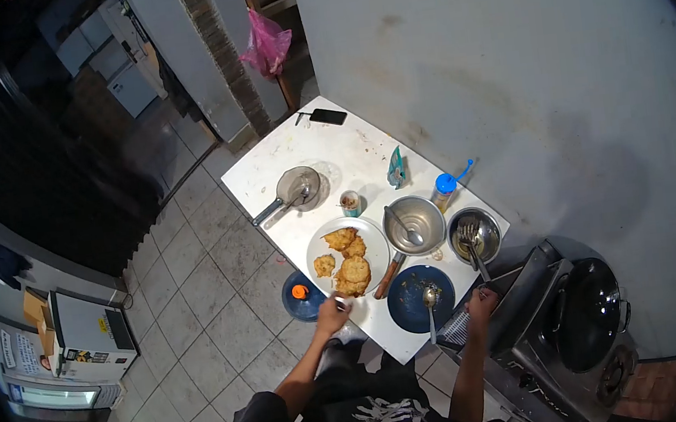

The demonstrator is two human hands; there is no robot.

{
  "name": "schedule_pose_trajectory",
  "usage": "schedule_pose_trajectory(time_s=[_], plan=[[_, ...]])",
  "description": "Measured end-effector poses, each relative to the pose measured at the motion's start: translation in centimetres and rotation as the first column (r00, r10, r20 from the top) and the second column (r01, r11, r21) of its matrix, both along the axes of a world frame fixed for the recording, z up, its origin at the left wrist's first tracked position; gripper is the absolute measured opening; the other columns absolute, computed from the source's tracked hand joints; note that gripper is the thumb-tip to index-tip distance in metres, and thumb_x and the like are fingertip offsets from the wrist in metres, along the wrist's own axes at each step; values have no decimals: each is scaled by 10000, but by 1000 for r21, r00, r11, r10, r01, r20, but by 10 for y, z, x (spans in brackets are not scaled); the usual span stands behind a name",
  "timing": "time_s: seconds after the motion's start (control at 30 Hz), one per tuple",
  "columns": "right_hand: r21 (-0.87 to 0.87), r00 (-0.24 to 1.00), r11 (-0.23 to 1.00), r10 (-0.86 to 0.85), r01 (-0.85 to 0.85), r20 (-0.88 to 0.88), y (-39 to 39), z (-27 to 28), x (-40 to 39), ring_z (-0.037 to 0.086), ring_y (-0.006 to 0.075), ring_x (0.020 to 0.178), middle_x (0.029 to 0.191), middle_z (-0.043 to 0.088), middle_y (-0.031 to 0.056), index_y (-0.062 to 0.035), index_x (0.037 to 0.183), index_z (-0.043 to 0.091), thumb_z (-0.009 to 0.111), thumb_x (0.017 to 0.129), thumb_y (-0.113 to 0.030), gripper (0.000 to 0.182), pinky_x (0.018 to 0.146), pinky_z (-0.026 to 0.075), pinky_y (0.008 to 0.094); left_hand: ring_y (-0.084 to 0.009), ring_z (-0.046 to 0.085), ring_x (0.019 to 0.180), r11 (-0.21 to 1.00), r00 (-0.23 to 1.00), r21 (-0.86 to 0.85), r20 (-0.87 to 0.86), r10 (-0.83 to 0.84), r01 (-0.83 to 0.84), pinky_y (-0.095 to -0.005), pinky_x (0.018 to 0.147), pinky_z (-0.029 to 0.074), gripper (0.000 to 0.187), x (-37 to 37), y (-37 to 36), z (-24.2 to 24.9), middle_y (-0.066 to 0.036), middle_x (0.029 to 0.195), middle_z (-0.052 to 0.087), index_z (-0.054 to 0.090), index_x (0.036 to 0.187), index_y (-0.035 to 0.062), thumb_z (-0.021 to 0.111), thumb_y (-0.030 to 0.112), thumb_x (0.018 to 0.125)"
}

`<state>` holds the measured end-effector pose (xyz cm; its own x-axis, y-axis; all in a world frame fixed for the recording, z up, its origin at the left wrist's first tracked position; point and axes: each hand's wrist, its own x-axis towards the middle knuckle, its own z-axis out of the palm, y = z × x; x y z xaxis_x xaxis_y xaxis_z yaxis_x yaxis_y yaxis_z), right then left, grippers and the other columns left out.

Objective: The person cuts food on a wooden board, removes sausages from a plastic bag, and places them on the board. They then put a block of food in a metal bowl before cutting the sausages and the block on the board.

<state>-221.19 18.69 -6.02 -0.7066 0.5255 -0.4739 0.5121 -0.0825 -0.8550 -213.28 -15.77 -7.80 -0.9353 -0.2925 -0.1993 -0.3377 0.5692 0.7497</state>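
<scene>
My left hand [333, 314] is at the table's near edge, beside a white plate [321, 248] of fried golden pieces [353, 272]; its fingers are too small to read clearly. Toward the right, my right hand [482, 303] is closed by the end of a utensil handle, below a metal bowl [488, 231] holding a fork-like utensil [467, 234]. Whether it grips that handle is unclear. Between my hands lies a dark blue plate [408, 306] with a spoon [429, 298]. A steel pan [429, 212] with a wooden handle stands above it.
On the white table [259, 166] are a phone [328, 116], a strainer [298, 184], a small cup [350, 203], a teal packet [395, 168] and a blue-capped bottle [443, 187]. A blue lid-like object with an orange top [300, 291] sits left. The stove holds a black wok [589, 312].
</scene>
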Motion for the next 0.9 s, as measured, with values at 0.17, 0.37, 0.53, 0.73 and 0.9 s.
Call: schedule_pose_trajectory(time_s=[0.17,0.37,0.53,0.73,0.9], plan=[[9,964,985,170,-172,-204,-56,27,27,524,132,599,803,515,78,-5,1051,436,520,852,-65,224,479,422,253,-268,600,692,953,909,-93,-341,240,-287,-356,629,478,260,-35,-108,25,-130,721,580,561,956,33,660,81,720],[189,890,967,233,-169,-393,-153,20,71,480,74,509,754,495,35,-36,956,467,521,890,-78,95,408,381,215,-327,513,1027,761,949,-588,-293,114,-273,-418,798,466,472,-134,-224,30,-188,1031,532,513,1076,26,736,176,688],[189,963,962,225,-196,-147,-220,26,142,508,72,568,779,516,31,-31,932,495,529,889,-83,76,450,396,222,-380,558,1000,902,993,-420,101,-59,97,-453,820,475,470,-195,-266,-18,-211,1028,580,516,1085,13,700,258,730],[316,875,861,461,-400,-150,-272,15,151,531,84,613,753,567,35,-14,924,550,553,902,-160,148,525,434,238,-401,611,843,979,984,-125,-46,-170,163,-440,744,481,399,-191,-266,-31,-239,793,614,552,968,-26,631,273,715],[315,663,685,724,-657,-191,-335,3,70,572,132,676,801,590,56,-2,989,552,571,906,-244,257,617,464,265,-344,592,712,972,998,231,35,-61,52,-413,664,456,365,-130,-262,-28,-206,747,592,536,979,-26,651,207,722]])
